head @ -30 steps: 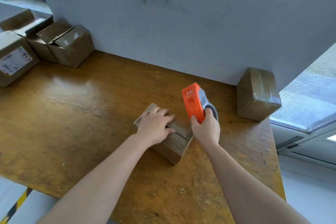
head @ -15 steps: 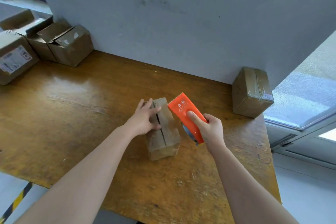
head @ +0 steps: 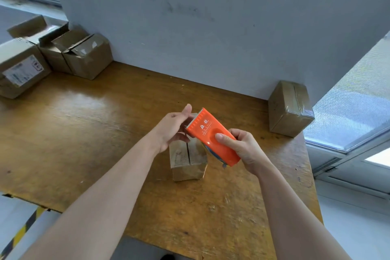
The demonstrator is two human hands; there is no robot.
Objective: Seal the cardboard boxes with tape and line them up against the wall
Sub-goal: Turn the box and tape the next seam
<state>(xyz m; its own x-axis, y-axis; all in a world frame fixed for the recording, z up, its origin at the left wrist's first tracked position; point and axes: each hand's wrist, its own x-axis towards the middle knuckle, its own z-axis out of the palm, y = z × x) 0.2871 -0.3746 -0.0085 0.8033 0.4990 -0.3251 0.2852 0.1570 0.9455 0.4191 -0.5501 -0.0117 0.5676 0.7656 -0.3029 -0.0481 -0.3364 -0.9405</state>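
A small cardboard box [head: 187, 159] with an untaped centre seam stands on the wooden table [head: 84, 133]. Above it, my right hand [head: 242, 148] grips an orange tape dispenser [head: 211, 135], thumb on its top face, its toothed edge pointing up and left. My left hand [head: 171, 127] is raised off the box and meets that toothed edge, one finger straight above it and the others tucked beneath. The tape end itself is hidden, so I cannot tell whether the fingers pinch it. A taped box [head: 289, 110] stands against the wall [head: 211, 27] at the right.
Several open-flapped boxes [head: 84, 55] are clustered at the table's far left, with a labelled box [head: 21, 67] in front of them. The table's right edge drops off beside a window [head: 348, 112]. A yellow-black striped floor marking [head: 19, 236] shows at lower left.
The small box was turned so its seam runs toward me. My left hand lifted off it to the dispenser's toothed edge. My right hand tilted the dispenser over the box.
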